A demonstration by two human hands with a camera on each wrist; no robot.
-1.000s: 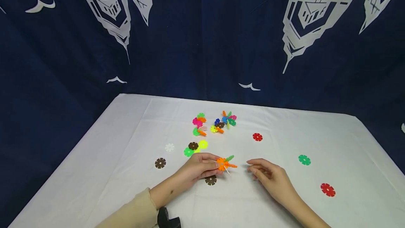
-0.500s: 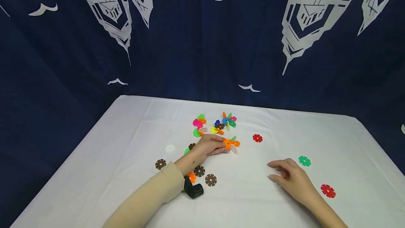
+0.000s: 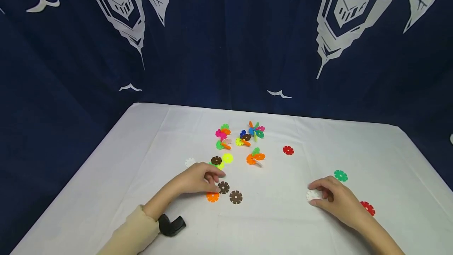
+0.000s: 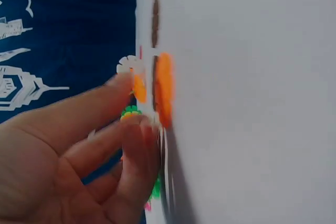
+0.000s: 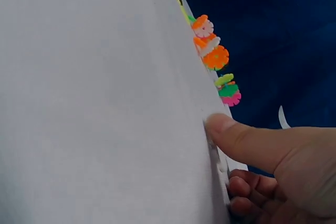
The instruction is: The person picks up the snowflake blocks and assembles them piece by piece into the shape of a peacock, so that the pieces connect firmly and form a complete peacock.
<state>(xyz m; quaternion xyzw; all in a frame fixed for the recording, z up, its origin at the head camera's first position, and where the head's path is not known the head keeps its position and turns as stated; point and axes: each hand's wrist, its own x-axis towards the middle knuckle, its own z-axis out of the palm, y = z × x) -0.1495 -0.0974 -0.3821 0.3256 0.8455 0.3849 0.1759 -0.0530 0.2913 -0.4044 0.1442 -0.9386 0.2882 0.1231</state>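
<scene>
My left hand (image 3: 199, 178) hovers low over the table with its fingers apart, nothing between them. Its thumb is beside a brown notched disc (image 3: 223, 187) and an orange notched disc (image 3: 212, 197); in the left wrist view the orange disc (image 4: 165, 90) is just past the thumb. Another brown disc (image 3: 236, 197) lies a little to the right. At right, the thumb and index finger of my right hand (image 3: 336, 200) pinch a white notched disc (image 3: 313, 195) by its edges at the tabletop. An orange and green disc assembly (image 3: 255, 157) stands beyond both hands.
Joined clusters of colored discs (image 3: 223, 133) stand toward the back. Brown, green and yellow discs (image 3: 227, 158) lie beyond my left hand, near a white disc (image 3: 190, 162). Red (image 3: 288, 150) and green (image 3: 341, 175) discs lie at right; another red one is partly behind my right wrist.
My left hand carried the orange and green assembly away from me, let go of it, then came back left toward the loose discs. My right hand moved right, to the white disc.
</scene>
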